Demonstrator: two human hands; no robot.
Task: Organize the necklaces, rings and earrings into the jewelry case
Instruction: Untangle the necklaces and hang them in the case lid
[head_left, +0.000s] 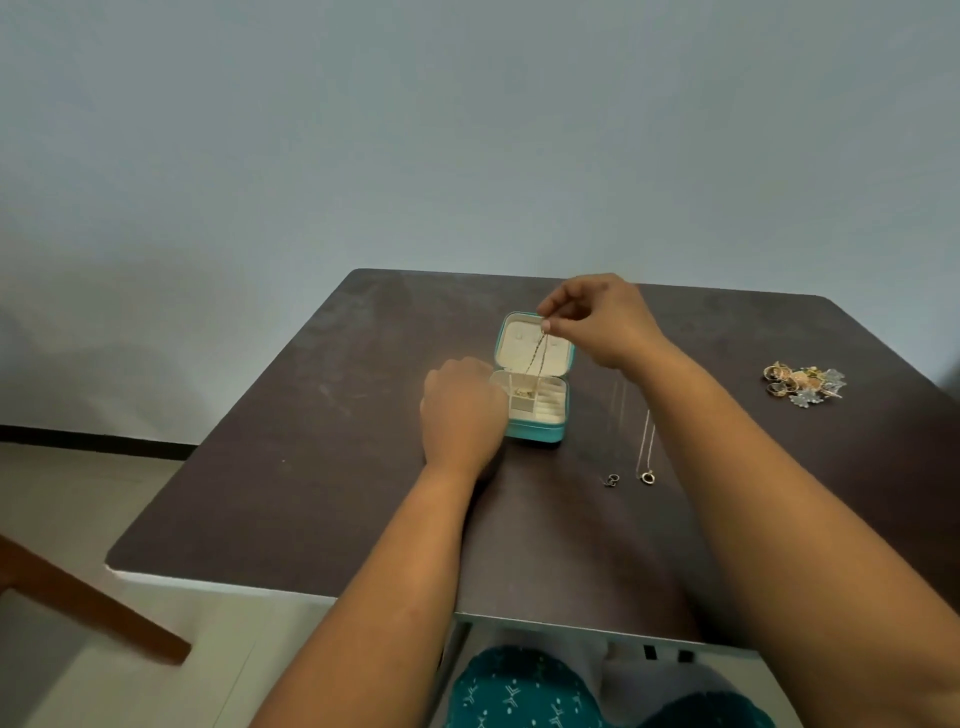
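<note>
A small teal jewelry case (540, 432) stands open in the middle of the dark table, its cream lid upright. My right hand (597, 317) is raised above the lid and pinches a thin gold necklace (536, 358) whose chain hangs down into the case's left compartment. My left hand (460, 408) rests against the case's left side with fingers curled; whether it holds the case wall or the chain is hidden. Two more necklaces lie on the table to the right of the case: one with a ring pendant (647, 476), one with a small dark pendant (613, 480).
A pile of rings and earrings (802, 384) lies near the table's right edge. The dark table (311, 467) stands against a pale wall. A brown wooden bar (88, 603) crosses the floor at lower left. My knees in teal cloth show under the front edge.
</note>
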